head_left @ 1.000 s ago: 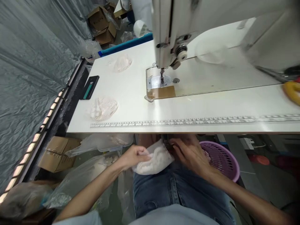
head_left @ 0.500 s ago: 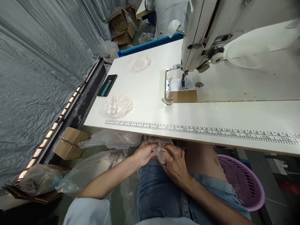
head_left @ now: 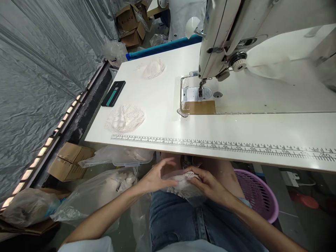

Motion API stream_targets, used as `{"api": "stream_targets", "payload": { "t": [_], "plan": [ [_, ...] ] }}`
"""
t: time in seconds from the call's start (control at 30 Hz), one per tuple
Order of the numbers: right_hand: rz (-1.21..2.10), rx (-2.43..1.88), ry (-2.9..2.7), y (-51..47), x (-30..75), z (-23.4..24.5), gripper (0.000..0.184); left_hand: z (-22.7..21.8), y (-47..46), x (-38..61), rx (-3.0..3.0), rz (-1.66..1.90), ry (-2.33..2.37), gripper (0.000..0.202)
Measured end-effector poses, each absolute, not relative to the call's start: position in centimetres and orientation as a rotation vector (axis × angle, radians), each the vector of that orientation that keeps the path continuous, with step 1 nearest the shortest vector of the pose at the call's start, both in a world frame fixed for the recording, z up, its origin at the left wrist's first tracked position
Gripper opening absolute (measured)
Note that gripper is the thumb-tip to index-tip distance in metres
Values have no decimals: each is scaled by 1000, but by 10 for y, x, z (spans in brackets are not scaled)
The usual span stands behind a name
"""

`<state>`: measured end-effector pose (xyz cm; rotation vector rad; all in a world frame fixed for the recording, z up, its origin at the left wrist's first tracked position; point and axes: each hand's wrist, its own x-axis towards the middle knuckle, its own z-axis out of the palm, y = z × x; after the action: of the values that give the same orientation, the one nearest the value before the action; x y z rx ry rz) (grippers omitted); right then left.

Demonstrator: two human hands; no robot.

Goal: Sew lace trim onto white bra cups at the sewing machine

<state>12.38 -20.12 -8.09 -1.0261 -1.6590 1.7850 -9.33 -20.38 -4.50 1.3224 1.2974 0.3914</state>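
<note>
Over my lap, below the table's front edge, my right hand [head_left: 207,182] pinches a white lace piece [head_left: 191,175] at its upper edge. Sheer pale fabric [head_left: 186,190] hangs under the fingers across my jeans. My left hand [head_left: 157,176] is at the fabric's left side, thumb and fingers spread wide apart, with the thumb tip close to the cloth; whether it touches I cannot tell. On the white table lie a lace piece [head_left: 126,119] near the ruler strip and a second pale lace piece [head_left: 153,68] further back.
A sewing machine [head_left: 217,42] stands on the table [head_left: 162,105], its needle area right of centre. A black phone [head_left: 113,93] lies at the left edge. Clear plastic bags [head_left: 91,192] and a cardboard box [head_left: 69,161] are at floor left; a purple basket [head_left: 256,192] stands right.
My left hand has let go of the fabric and spread its fingers. My right hand has moved slightly right and lower with the lace, which now hangs more spread out. The view shifted slightly.
</note>
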Motion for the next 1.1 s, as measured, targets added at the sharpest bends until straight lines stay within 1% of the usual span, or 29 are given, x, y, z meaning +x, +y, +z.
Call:
{"api": "stream_targets", "payload": {
  "t": [0.03,0.13,0.17,0.2,0.47,0.9,1.1],
  "plan": [
    [1822,-1018,-1631,-201,125,-77,33,-43,-203,-91,1324,309,1221,70],
    [1892,-1050,-1541,-203,132,-70,39,-39,-200,-81,1269,201,1140,37],
    [1908,-1069,-1514,-203,134,-69,40,-37,-200,-79,1260,195,1143,29],
    [1927,-1084,-1488,-203,137,-69,42,-36,-200,-78,1258,197,1148,26],
    [2147,-999,-1402,-204,146,-71,41,-27,-202,-77,1283,218,1089,26],
    [2194,-1014,-1429,-202,157,-70,35,-33,-206,-80,1295,105,1083,26],
    [2251,-917,-1480,-201,149,-67,30,-26,-201,-75,1257,59,1041,23]
  ]
}}
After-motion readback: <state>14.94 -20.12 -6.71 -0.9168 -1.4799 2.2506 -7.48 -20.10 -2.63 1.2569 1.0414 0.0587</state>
